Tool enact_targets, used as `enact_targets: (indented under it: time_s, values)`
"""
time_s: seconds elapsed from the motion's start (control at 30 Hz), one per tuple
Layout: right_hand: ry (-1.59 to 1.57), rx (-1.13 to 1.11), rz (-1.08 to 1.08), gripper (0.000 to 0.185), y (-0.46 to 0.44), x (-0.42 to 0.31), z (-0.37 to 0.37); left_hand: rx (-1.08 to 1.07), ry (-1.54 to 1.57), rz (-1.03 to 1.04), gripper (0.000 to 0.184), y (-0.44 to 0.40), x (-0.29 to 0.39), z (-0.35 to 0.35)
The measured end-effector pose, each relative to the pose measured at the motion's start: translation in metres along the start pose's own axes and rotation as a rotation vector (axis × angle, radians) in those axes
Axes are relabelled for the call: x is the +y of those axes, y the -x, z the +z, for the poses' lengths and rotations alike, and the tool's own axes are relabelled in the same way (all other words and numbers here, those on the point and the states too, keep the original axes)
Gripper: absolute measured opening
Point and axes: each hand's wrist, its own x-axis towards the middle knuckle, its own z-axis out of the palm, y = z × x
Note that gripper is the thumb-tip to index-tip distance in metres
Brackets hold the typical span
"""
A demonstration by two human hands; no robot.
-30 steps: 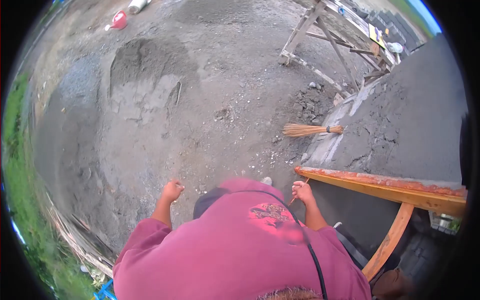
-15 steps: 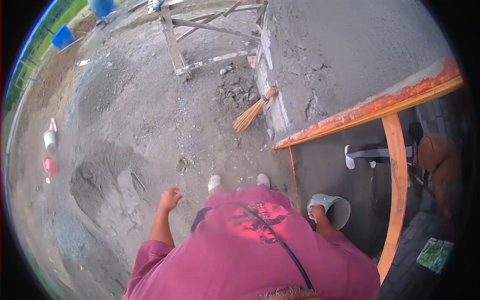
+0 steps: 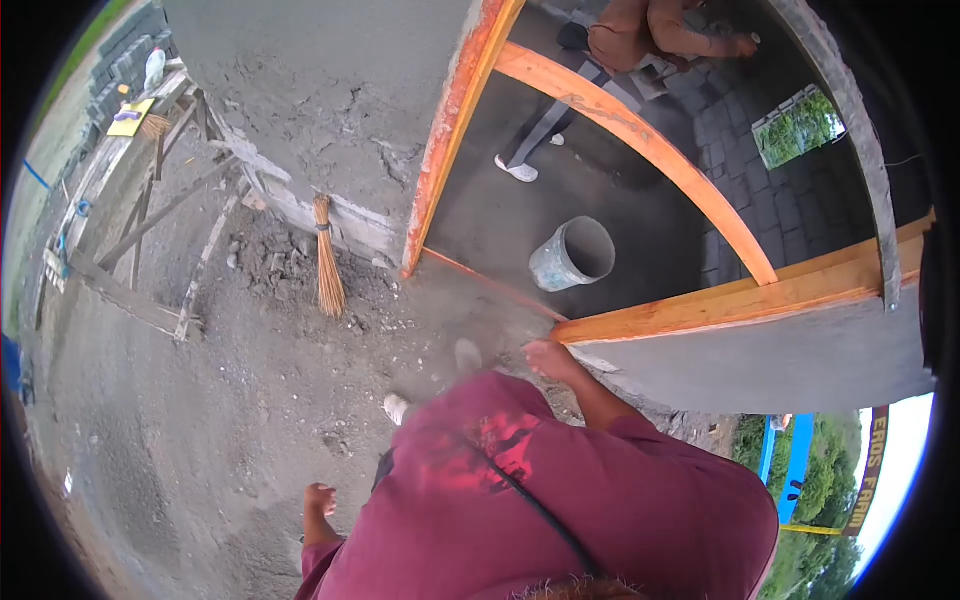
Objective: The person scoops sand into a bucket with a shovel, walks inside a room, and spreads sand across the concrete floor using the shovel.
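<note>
My left hand (image 3: pixel 320 498) hangs low at my left side over the sandy ground, fingers loosely bent and with nothing visible in it. My right hand (image 3: pixel 548 358) is in front of my right hip, close to the lower corner of the orange wooden door frame (image 3: pixel 660 312); whether it touches the wood I cannot tell. Its fingers look loose and hold nothing that I can see. A cement-smeared bucket (image 3: pixel 558 268) stands upright on the floor just inside the doorway, apart from my right hand.
A straw broom (image 3: pixel 328 268) leans on the plastered wall (image 3: pixel 320 90) beside rubble (image 3: pixel 275 260). Inside the doorway, another person (image 3: pixel 640 35) bends near the block wall (image 3: pixel 765 215). A wooden trestle (image 3: pixel 130 230) stands at left. A thin strip (image 3: pixel 495 285) crosses the threshold.
My right hand was at the bucket's edge and is now away from it; the bucket stands inside the doorway. My body and view have turned right toward the opening.
</note>
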Motion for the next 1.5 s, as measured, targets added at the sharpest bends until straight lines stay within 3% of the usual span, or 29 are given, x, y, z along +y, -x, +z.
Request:
enact_targets:
  time_s: [0.07, 0.1, 0.17, 0.2, 0.3, 0.4, 0.43, 0.53, 0.6, 0.63, 0.7, 0.77, 0.83, 0.9, 0.93, 1.0, 1.07, 1.2, 1.3, 1.43, 1.5]
  values:
    - [-0.025, 0.163, 0.061, 0.017, 0.006, 0.061, -0.011, 0.043, -0.115, 0.265, 0.018, -0.020, 0.019, -0.011]
    - [-0.013, 0.113, 0.182, 0.012, 0.005, 0.097, -0.018, 0.035, -0.236, 0.450, 0.021, -0.050, 0.021, -0.017]
    - [-0.002, 0.010, 0.411, 0.008, 0.009, 0.164, -0.027, 0.082, -0.335, 0.586, 0.028, -0.055, 0.053, -0.019]
    - [-0.014, -0.019, 0.464, 0.008, 0.015, 0.187, -0.025, 0.138, -0.314, 0.540, 0.032, -0.040, 0.080, -0.014]
    - [-0.014, -0.072, 0.375, 0.007, 0.023, 0.242, -0.008, 0.239, -0.351, 0.583, 0.041, -0.015, 0.132, -0.006]
    - [0.179, -0.123, -0.060, 0.006, 0.001, 0.302, 0.022, 0.228, -0.431, 0.570, 0.041, 0.002, 0.149, 0.007]
    - [0.155, -0.104, -0.109, 0.006, 0.001, 0.299, 0.030, 0.213, -0.461, 0.538, 0.039, 0.011, 0.154, 0.013]
    - [-0.215, -0.019, 0.065, 0.007, 0.017, 0.266, 0.037, 0.132, -0.666, 0.390, 0.037, 0.079, 0.174, 0.047]
    - [-0.428, 0.078, 0.300, 0.008, 0.038, 0.219, 0.020, 0.088, -0.660, 0.312, 0.035, 0.124, 0.185, 0.073]
    - [-0.458, 0.106, 0.295, 0.009, 0.042, 0.222, 0.018, 0.035, -0.544, 0.294, 0.037, 0.117, 0.176, 0.076]
    - [-0.510, 0.159, 0.282, 0.010, 0.051, 0.227, 0.006, 0.057, -0.650, 0.434, 0.039, 0.106, 0.166, 0.085]
    - [-0.452, 0.104, 0.263, 0.008, 0.034, 0.287, 0.003, 0.109, -0.613, 0.543, 0.039, 0.103, 0.157, 0.099]
    - [-0.218, -0.015, 0.080, 0.006, 0.005, 0.383, 0.008, 0.169, -0.432, 0.626, 0.038, 0.102, 0.149, 0.116]
    - [-0.123, -0.047, -0.034, 0.006, -0.002, 0.433, 0.002, 0.133, -0.529, 0.560, 0.036, 0.102, 0.163, 0.132]
    - [-0.145, -0.037, -0.041, 0.006, 0.004, 0.434, -0.009, 0.115, -0.577, 0.527, 0.035, 0.110, 0.177, 0.143]
    - [-0.465, 0.036, 0.334, 0.007, 0.025, 0.410, -0.036, 0.169, -0.722, 0.573, 0.034, 0.153, 0.197, 0.174]
    - [-0.594, 0.107, 0.490, 0.007, 0.042, 0.383, -0.061, 0.160, -0.726, 0.574, 0.033, 0.162, 0.194, 0.191]
    - [-0.525, 0.159, 0.443, 0.009, 0.065, 0.362, -0.093, 0.086, -0.610, 0.499, 0.033, 0.134, 0.170, 0.216]
    - [-0.646, 0.166, 0.468, 0.010, 0.068, 0.369, -0.102, 0.030, -0.574, 0.501, 0.032, 0.110, 0.147, 0.229]
    - [-0.733, 0.145, 0.479, 0.008, 0.075, 0.393, -0.108, 0.003, -0.589, 0.461, 0.032, 0.135, 0.145, 0.253]
    - [-0.737, 0.136, 0.514, 0.008, 0.078, 0.409, -0.109, -0.028, -0.686, 0.711, 0.030, 0.103, 0.124, 0.243]
